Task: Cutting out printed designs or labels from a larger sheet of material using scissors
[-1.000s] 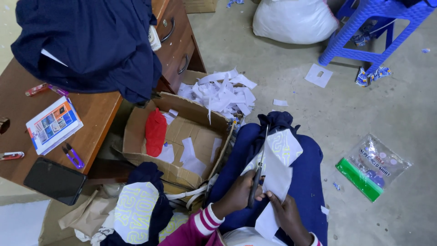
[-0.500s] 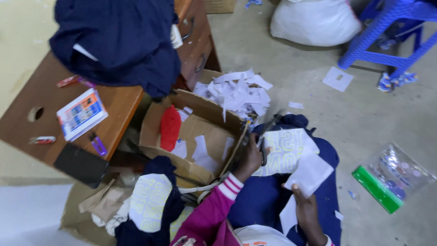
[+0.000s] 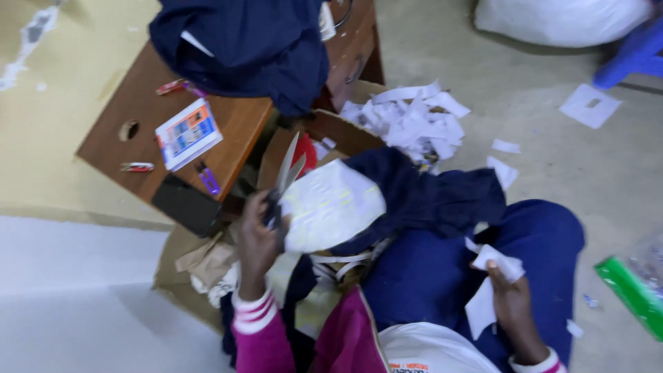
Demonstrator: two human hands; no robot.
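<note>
With my left hand (image 3: 257, 231) closed on the scissors (image 3: 285, 173) beside the white printed patch (image 3: 330, 204) on the dark cloth (image 3: 428, 197) over my lap, and my right hand (image 3: 507, 293) gripping a cut paper scrap (image 3: 487, 290), I judge trimming is under way.

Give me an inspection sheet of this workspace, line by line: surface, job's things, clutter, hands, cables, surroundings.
Surface: concrete floor; wooden desk at upper left.
Job's things: scissors, white printed patch on dark blue cloth, white paper piece.
Clutter: pile of white paper scraps, cardboard box, booklet, dark garment and black phone on the desk.
Hands: left hand holds the scissors, blades up; right hand holds the paper piece.
Cables: nothing seen.
Surroundings: white sack, blue stool, clear bag with green edge.
</note>
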